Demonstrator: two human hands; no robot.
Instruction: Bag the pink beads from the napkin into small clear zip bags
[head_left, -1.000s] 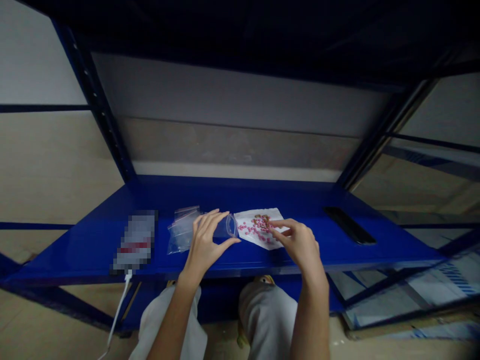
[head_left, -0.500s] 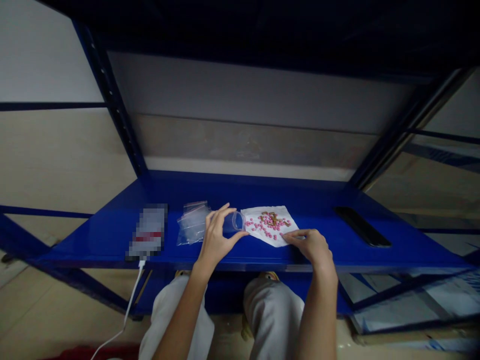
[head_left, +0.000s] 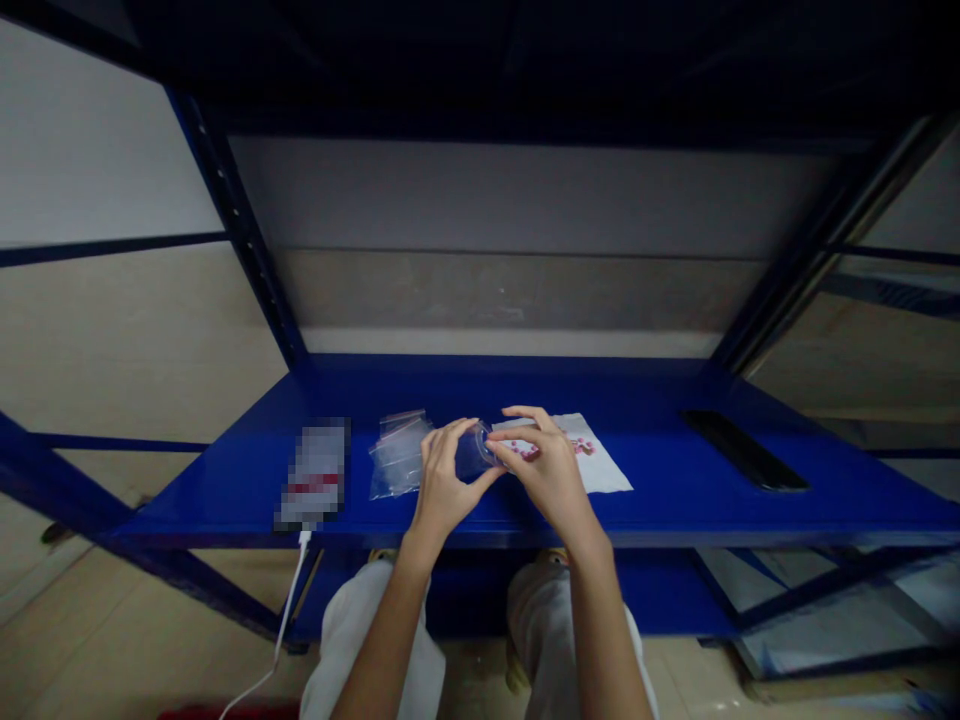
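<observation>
Small clear bag (head_left: 474,452) held open just above blue shelf (head_left: 660,500), L hand (head_left: 444,480) pinching its near side, R hand (head_left: 547,465) fingertips closed at bag mouth, white paper w/ pink pills (head_left: 592,462) behind R hand, spare bags (head_left: 397,455) left, blurred device (head_left: 315,475) w/ white cable (head_left: 281,630), dark flat object (head_left: 746,450) far right.

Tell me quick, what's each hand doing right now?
Left hand: holding the small clear bag open.
Right hand: fingertips pinched at the bag's mouth; contents cannot be told.

Storeroom or warehouse, blue steel shelving rack (head_left: 225,480), bare tiled floor (head_left: 90,620)
</observation>
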